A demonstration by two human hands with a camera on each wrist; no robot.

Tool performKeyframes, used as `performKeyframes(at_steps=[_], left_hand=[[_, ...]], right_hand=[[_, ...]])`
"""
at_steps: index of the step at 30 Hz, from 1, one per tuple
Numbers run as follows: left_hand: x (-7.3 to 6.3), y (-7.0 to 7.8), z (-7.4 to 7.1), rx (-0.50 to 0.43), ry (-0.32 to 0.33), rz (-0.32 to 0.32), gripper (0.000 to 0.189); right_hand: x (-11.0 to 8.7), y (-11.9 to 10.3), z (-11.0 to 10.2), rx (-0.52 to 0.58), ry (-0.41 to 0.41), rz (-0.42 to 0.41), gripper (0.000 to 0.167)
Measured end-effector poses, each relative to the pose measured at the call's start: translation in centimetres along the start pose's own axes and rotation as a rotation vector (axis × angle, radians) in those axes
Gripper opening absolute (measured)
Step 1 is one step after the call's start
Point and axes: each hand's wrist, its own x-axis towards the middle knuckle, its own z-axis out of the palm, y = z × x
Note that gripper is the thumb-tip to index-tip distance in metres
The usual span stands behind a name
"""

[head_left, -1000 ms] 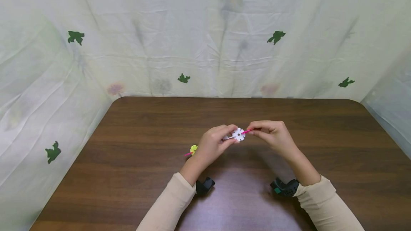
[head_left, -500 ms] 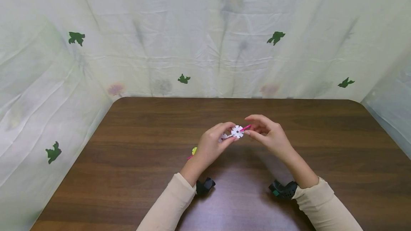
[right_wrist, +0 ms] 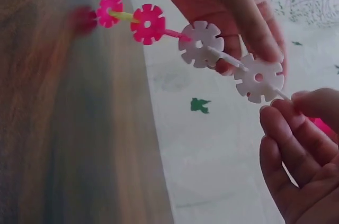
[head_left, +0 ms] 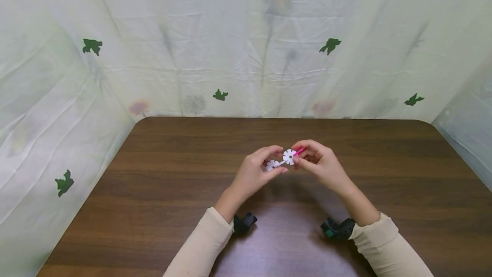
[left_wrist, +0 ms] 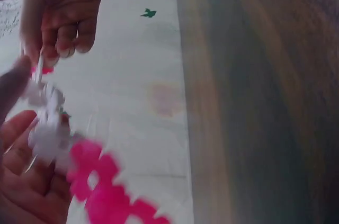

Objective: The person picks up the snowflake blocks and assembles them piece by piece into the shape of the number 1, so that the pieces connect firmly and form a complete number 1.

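Note:
A chain of slotted plastic discs hangs from my hands, just above the table in the head view. Its white discs [right_wrist: 201,44] and pink discs [right_wrist: 148,24] are joined edge to edge, with a thin yellow-green disc [right_wrist: 123,16] seen side-on. My left hand [head_left: 255,168] holds the chain by its white part, thumb below and fingers above. My right hand [head_left: 320,159] pinches the white end, where a pink disc [head_left: 300,151] joins it and sticks out between the fingers. The pink discs [left_wrist: 95,171] trail below the left hand in the left wrist view, blurred.
The brown wooden table [head_left: 184,148] spreads under both hands. A pale cloth backdrop [head_left: 246,46] with green bird shapes stands behind it. Black wrist cameras [head_left: 244,223] sit on both wrists, below beige sleeves.
My right hand has let go of the pink disc and moved its grip to the white disc beside it. The chain has shifted right through my left hand, and its yellow part is now hidden there.

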Motion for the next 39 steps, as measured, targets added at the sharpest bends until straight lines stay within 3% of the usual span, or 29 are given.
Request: performKeyframes(at_steps=[6, 13, 19, 26, 29, 34, 39], left_hand=[[0.0, -0.5, -0.4, -0.140, -0.080, -0.177, 0.024], [0.0, -0.3, -0.5, -0.206, -0.143, -0.296, 0.019], [0.3, 0.6, -0.3, -0.392, -0.143, -0.349, 0.026], [1.0, 3.6, -1.0, -0.589, -0.139, -0.394, 0.042], [1.0, 4.0, -0.9, -0.632, -0.140, -0.397, 0.051], [0.9, 3.7, -0.5, -0.647, -0.148, -0.404, 0.060], [0.4, 2.1, 0.5, -0.653, -0.159, -0.397, 0.062]], right_hand=[[0.2, 0.0, -0.6, -0.015, 0.055, -0.038, 0.040], [0.3, 0.1, -0.5, -0.005, 0.167, -0.005, 0.041], [0.2, -0.3, -0.1, 0.015, 0.206, -0.048, 0.028], [0.2, -1.1, 0.0, 0.060, 0.224, -0.071, 0.024], [0.2, -1.2, 0.0, 0.083, 0.220, -0.084, 0.023], [0.2, -1.0, 0.0, 0.091, 0.212, -0.047, 0.021], [0.2, 0.2, -0.1, 0.108, 0.194, 0.034, 0.022]])
